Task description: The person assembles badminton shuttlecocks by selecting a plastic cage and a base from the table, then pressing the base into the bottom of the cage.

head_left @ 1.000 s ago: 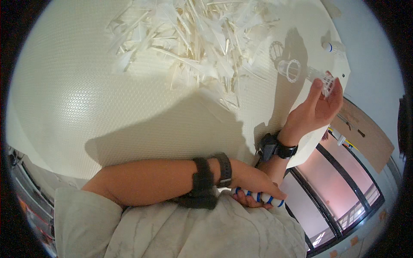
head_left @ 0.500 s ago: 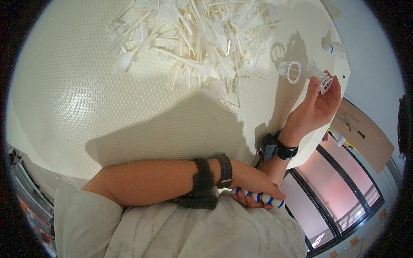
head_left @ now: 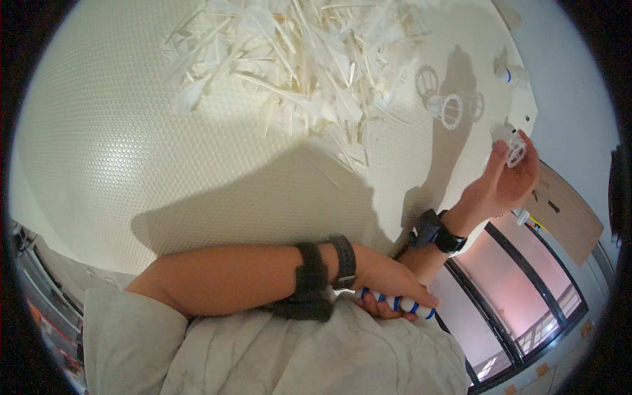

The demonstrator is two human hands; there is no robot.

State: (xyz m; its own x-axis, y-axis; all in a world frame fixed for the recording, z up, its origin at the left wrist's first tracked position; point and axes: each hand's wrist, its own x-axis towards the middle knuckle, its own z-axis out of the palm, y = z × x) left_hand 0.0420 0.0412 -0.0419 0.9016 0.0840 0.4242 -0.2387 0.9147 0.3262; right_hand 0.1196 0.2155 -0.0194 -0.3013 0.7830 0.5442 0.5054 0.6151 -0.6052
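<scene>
My left hand [head_left: 390, 282], at the lower middle close to my shirt, is closed around a row of white shuttlecock heads [head_left: 408, 305] with blue bands. My left forearm lies across in front of my body. Over the table's right edge, my right hand [head_left: 503, 184] pinches a white plastic shuttlecock skirt [head_left: 516, 155] between thumb and fingers, its ribbed ring facing me. Another such skirt [head_left: 451, 111] lies on the table, left of that hand. A white shuttlecock head with a blue band [head_left: 504, 75] lies farther back, near the edge, with a pale, hard-to-see part beside it.
A large heap of loose white feathers [head_left: 316, 66] covers the far middle of the pale, dimpled table [head_left: 118, 138]. Beyond the right edge are a brown board [head_left: 566, 224] and a dark-framed glass panel [head_left: 500, 296].
My right hand has moved right and toward me with the plastic skirt, away from the skirt on the table. My left hand stays in place around the shuttlecock heads.
</scene>
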